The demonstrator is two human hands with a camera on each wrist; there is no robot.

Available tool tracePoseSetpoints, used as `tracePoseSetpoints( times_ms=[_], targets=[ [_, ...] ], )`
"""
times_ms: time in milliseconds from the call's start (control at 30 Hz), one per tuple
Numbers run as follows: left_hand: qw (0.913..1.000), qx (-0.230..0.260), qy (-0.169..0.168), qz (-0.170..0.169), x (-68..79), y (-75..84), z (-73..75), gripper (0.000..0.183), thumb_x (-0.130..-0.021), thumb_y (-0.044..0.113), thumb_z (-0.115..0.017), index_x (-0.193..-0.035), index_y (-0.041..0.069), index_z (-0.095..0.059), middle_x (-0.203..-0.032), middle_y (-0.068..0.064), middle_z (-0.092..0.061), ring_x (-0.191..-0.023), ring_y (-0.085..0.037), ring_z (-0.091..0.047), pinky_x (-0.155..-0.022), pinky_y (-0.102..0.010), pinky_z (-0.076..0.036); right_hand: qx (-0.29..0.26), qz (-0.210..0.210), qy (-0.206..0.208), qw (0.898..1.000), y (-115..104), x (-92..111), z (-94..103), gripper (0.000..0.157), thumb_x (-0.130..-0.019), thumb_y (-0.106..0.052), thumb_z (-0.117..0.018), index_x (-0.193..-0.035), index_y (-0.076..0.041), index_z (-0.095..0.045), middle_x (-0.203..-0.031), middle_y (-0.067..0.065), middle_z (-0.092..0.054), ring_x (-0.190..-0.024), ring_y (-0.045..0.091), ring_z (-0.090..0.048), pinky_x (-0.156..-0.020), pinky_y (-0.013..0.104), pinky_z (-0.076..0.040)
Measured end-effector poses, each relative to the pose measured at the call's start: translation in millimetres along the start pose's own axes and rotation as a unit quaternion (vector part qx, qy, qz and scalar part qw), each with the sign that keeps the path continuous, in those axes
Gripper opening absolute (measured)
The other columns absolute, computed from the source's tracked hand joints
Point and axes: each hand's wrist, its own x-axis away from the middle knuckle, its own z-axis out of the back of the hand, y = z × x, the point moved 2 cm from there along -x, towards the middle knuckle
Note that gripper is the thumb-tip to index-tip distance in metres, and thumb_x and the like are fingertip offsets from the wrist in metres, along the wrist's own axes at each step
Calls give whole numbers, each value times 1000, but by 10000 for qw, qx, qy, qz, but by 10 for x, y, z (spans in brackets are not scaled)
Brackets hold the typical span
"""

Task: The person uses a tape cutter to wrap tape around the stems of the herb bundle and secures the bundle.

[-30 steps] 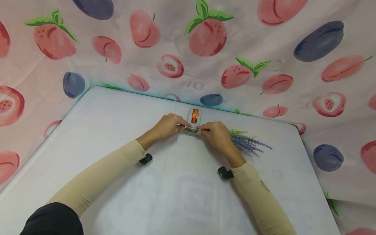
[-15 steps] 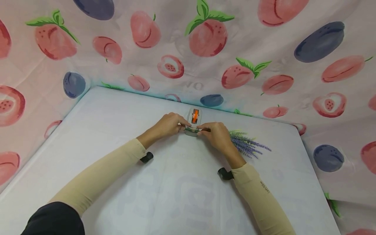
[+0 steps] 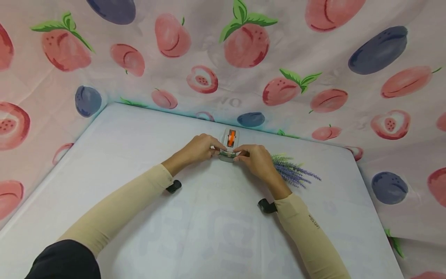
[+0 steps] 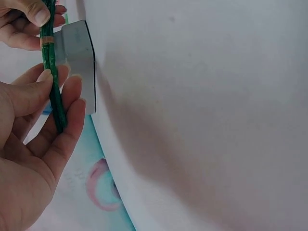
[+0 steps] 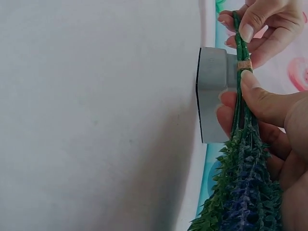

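A bunch of artificial lavender [image 3: 292, 170] lies crosswise in both hands, in front of a grey tape dispenser [image 3: 224, 133] with an orange wheel. My left hand [image 3: 202, 149] pinches the green stems [image 4: 52, 72] near their bare end, thumb on one side and fingers on the other. On the flower side of a narrow tan band [image 5: 244, 65], my right hand [image 3: 258, 161] pinches the same stems. The band wraps the stems between the two hands. Purple and green flower heads [image 5: 243, 192] spread beyond the right hand. Fingers partly hide the dispenser's front.
The dispenser stands near the back edge of a white-covered table [image 3: 216, 232]. Behind it rises a pink fruit-printed cloth [image 3: 209, 46], which also hangs at both sides. Black wrist cameras [image 3: 267, 205] sit under the beige sleeves [image 3: 122, 209].
Both hands keep their places at the dispenser, still pinching the stems. The lavender tips have shifted very slightly down and to the left.
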Motion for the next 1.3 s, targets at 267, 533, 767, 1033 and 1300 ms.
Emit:
tracePoseSetpoints(
  times_ms=[267,533,767,1033,1300],
  targets=[
    [9999,100,-35,101,4,-27,-44,34,-92,-3,-66,-116,17,-79,-105,-1,-77,-85,-16,-64,-70,-32,-48,-132,-78,39,9999,37,-10,-26,27,-86,-20,-81,-112,-13,-79,-86,4,-77,-77,16,-72,-70,37,-58],
    [9994,267,-35,198,29,-31,-76,37,-92,-3,-66,-123,15,-76,-102,-2,-77,-74,-13,-57,-67,-28,-42,-18,-167,-61,9998,18,-1,-23,28,-86,-21,-81,-114,-14,-78,-85,2,-78,-77,16,-73,-72,40,-58],
    [9981,443,-208,385,88,-79,-77,46,-90,-9,-62,-133,8,-66,-90,-2,-75,-73,-12,-61,-77,-31,-47,110,-450,-617,9970,-31,23,-4,33,-89,-26,-80,-117,-10,-72,-94,2,-76,-86,17,-72,-76,39,-57],
    [9979,493,-74,416,242,-148,7,46,-90,-5,-66,-135,7,-62,-89,3,-74,-91,-17,-67,-91,-39,-50,562,-633,-1340,9874,-13,47,163,40,-85,-39,-83,-115,-14,-74,-106,0,-75,-101,19,-69,-88,43,-54],
    [9959,688,-159,565,415,-199,85,44,-92,-5,-66,-134,4,-62,-90,-1,-74,-88,-17,-68,-86,-39,-52,475,-527,-1700,9829,-13,101,196,50,-86,-44,-80,-125,-14,-71,-118,1,-73,-111,21,-67,-97,45,-52]
  ],
)
